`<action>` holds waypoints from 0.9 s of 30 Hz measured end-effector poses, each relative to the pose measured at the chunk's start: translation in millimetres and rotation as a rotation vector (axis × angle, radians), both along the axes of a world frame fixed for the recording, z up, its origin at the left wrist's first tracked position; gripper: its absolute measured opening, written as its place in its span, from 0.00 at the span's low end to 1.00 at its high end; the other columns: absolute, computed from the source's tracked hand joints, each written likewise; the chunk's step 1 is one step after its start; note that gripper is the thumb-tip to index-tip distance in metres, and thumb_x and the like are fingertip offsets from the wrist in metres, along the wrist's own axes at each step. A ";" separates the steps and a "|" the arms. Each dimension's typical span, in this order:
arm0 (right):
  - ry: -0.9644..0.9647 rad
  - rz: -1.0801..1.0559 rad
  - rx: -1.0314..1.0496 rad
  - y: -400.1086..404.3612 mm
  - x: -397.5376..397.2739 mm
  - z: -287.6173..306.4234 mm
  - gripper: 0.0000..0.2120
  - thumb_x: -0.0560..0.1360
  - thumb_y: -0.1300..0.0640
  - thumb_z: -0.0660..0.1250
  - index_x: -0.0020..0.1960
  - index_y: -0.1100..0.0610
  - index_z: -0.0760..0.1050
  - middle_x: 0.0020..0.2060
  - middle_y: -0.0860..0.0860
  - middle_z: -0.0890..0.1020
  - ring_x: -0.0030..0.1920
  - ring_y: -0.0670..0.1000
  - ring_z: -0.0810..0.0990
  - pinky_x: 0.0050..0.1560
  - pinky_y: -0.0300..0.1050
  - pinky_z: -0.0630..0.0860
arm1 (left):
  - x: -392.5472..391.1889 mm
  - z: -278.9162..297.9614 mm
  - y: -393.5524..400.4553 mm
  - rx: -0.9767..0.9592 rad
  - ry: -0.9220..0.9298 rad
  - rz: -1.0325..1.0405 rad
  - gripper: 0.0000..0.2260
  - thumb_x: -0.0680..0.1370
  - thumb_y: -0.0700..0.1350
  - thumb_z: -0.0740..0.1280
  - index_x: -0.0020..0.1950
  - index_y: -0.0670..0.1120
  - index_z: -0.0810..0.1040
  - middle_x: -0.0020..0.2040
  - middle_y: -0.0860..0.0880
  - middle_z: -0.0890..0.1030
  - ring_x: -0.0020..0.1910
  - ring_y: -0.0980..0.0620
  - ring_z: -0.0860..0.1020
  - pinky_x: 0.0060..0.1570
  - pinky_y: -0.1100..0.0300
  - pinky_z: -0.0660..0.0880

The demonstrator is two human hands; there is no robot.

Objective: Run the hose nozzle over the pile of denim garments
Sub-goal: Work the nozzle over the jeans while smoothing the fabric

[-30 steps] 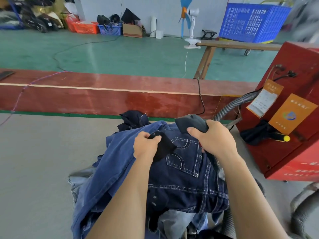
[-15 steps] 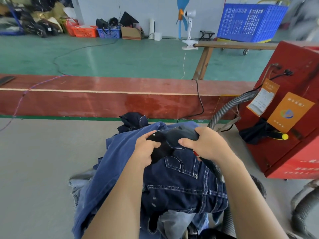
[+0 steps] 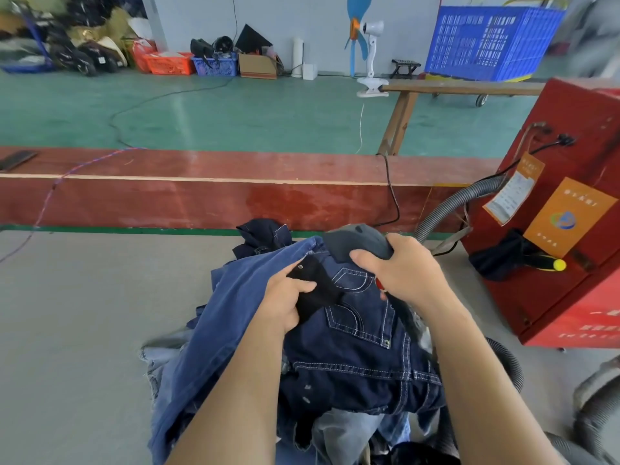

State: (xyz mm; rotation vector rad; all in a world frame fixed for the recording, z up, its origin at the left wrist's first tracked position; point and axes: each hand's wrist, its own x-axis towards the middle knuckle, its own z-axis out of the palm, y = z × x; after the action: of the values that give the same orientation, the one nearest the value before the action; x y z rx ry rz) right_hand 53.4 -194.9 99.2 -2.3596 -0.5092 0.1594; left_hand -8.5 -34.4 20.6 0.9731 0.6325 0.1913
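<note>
The nozzle [image 3: 359, 241], just above the middle of the frame at the far top of the denim pile [image 3: 352, 347], has swung back right and up from half a second ago, when it hung over the black flap [image 3: 315, 290]; I judge another pass is starting. The right hand [image 3: 399, 271] wraps its handle, while the left hand [image 3: 285, 302] pinches that flap. At right, the grey hose [image 3: 446, 209] runs to the red machine [image 3: 570, 229], where it could snag.

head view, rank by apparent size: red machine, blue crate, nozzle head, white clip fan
1. red machine, cut off by the frame edge
2. blue crate, far back, so nearness skews this
3/4. nozzle head and white clip fan look alike; the right hand covers part of the nozzle, so unranked
</note>
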 end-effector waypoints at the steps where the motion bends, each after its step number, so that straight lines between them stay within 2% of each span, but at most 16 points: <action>1: 0.027 0.023 -0.024 -2.2 -0.6 -1.9 0.15 0.73 0.41 0.68 0.39 0.52 0.70 0.21 0.47 0.77 0.23 0.46 0.78 0.30 0.42 0.68 | 0.5 0.3 -0.4 -0.006 -0.004 0.001 0.21 0.73 0.24 0.60 0.60 0.41 0.78 0.49 0.42 0.83 0.46 0.43 0.81 0.43 0.53 0.78; 4: 0.065 0.107 -0.156 -0.9 -3.9 -9.1 0.18 0.73 0.41 0.68 0.36 0.51 0.66 0.19 0.47 0.76 0.21 0.46 0.77 0.30 0.42 0.68 | 0.5 1.4 -2.7 -0.011 -0.016 -0.020 0.20 0.73 0.24 0.60 0.61 0.40 0.78 0.53 0.40 0.82 0.46 0.42 0.81 0.40 0.54 0.78; 7: 0.019 0.122 -0.236 5.5 -6.5 -12.3 0.17 0.74 0.40 0.66 0.36 0.50 0.64 0.24 0.49 0.79 0.24 0.47 0.77 0.30 0.42 0.69 | -1.5 1.1 -3.4 -0.017 -0.016 -0.053 0.16 0.74 0.25 0.60 0.56 0.38 0.79 0.47 0.41 0.83 0.43 0.43 0.81 0.37 0.57 0.79; 9: -0.009 0.102 -0.191 12.6 -8.6 -11.4 0.16 0.74 0.41 0.65 0.39 0.51 0.67 0.25 0.47 0.77 0.27 0.48 0.77 0.30 0.42 0.68 | -2.6 1.5 -4.0 -0.013 -0.026 -0.091 0.14 0.74 0.25 0.60 0.54 0.37 0.79 0.44 0.41 0.83 0.41 0.45 0.82 0.36 0.58 0.79; 11: -0.022 0.062 -0.084 19.1 -9.2 -8.6 0.15 0.75 0.41 0.65 0.43 0.52 0.70 0.31 0.46 0.78 0.33 0.50 0.79 0.34 0.43 0.70 | -1.3 2.9 -5.2 -0.001 -0.041 -0.105 0.13 0.73 0.25 0.61 0.52 0.37 0.79 0.41 0.42 0.84 0.39 0.46 0.83 0.35 0.59 0.80; 13: -0.030 0.001 0.002 17.7 -6.5 -3.6 0.16 0.74 0.40 0.66 0.47 0.53 0.72 0.36 0.48 0.80 0.38 0.53 0.80 0.38 0.45 0.71 | -0.3 3.1 -6.4 -0.019 -0.045 -0.060 0.13 0.73 0.26 0.61 0.49 0.39 0.80 0.41 0.43 0.84 0.39 0.46 0.82 0.38 0.57 0.80; 14: -0.029 -0.019 0.032 13.3 -4.4 -0.2 0.16 0.74 0.40 0.66 0.46 0.54 0.72 0.36 0.48 0.80 0.37 0.53 0.80 0.38 0.45 0.71 | -0.8 2.4 -5.7 -0.039 -0.043 -0.031 0.12 0.73 0.26 0.62 0.48 0.39 0.80 0.42 0.42 0.84 0.40 0.45 0.82 0.41 0.55 0.80; 16: 0.002 -0.028 0.075 0.4 -1.1 4.5 0.16 0.73 0.40 0.67 0.44 0.54 0.73 0.29 0.47 0.79 0.30 0.49 0.80 0.35 0.45 0.71 | -3.2 1.1 -3.1 -0.069 -0.035 0.000 0.11 0.73 0.27 0.62 0.49 0.39 0.80 0.45 0.41 0.82 0.42 0.43 0.80 0.46 0.52 0.79; 19: 0.062 0.015 0.032 -14.2 -0.3 2.6 0.16 0.72 0.41 0.69 0.41 0.54 0.74 0.21 0.46 0.76 0.21 0.44 0.76 0.31 0.44 0.68 | -3.3 -0.9 -1.8 -0.072 -0.035 0.002 0.11 0.74 0.27 0.62 0.49 0.38 0.80 0.45 0.41 0.82 0.42 0.42 0.80 0.44 0.53 0.78; 22: 0.095 0.093 -0.094 -13.6 -3.8 -3.9 0.18 0.72 0.41 0.69 0.37 0.54 0.68 0.18 0.46 0.74 0.20 0.44 0.75 0.30 0.43 0.67 | -2.3 0.9 -5.0 -0.080 -0.053 -0.026 0.12 0.74 0.28 0.61 0.51 0.38 0.80 0.44 0.41 0.83 0.41 0.43 0.82 0.42 0.53 0.78; 24: 0.047 0.105 -0.181 -9.3 -5.6 -6.0 0.19 0.72 0.40 0.68 0.36 0.52 0.67 0.18 0.46 0.74 0.19 0.42 0.73 0.28 0.42 0.65 | -3.1 1.7 -5.6 -0.075 -0.059 -0.063 0.13 0.74 0.27 0.61 0.54 0.36 0.79 0.45 0.39 0.83 0.40 0.42 0.82 0.40 0.54 0.80; 27: -0.021 0.085 -0.139 1.1 -7.0 -3.4 0.17 0.73 0.40 0.67 0.36 0.50 0.68 0.21 0.46 0.75 0.23 0.45 0.76 0.28 0.42 0.67 | -3.5 4.7 -7.7 0.000 -0.069 -0.144 0.12 0.74 0.26 0.61 0.51 0.37 0.80 0.41 0.41 0.84 0.37 0.46 0.84 0.35 0.58 0.80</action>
State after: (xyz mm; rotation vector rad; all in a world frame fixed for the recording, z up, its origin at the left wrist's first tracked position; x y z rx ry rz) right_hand 46.4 -193.8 95.8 -2.4777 -0.6273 0.2151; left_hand -12.0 -42.1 25.3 1.0035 0.4969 0.0973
